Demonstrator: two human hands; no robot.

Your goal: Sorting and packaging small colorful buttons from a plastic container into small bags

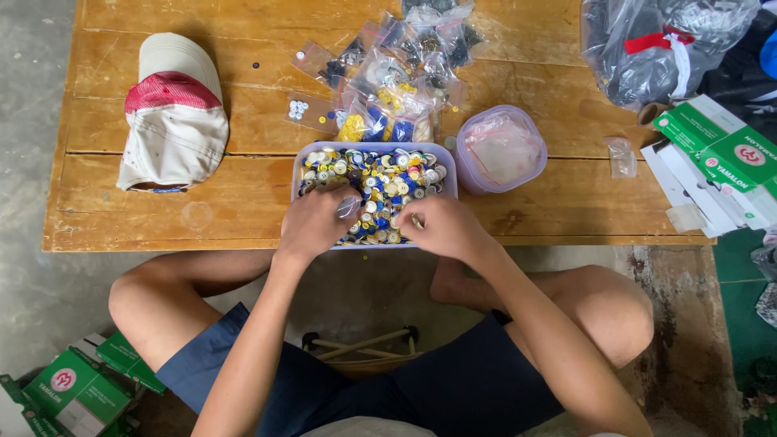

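Left hand (312, 222) pinches a small clear plastic bag (348, 207); right hand (441, 226), fingers curled, rests in the lilac plastic tub (372, 148) of mixed coloured buttons (380, 178).

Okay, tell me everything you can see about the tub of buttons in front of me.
The tub is a shallow, rectangular container of translucent pale-purple plastic with rounded corners and no lid on. It sits flat at the near edge of the wooden table, heaped with loose buttons in blue, yellow, white and cream. Both hands rest in its near half: the left hand pinches a small clear bag, the right hand lies on the buttons.
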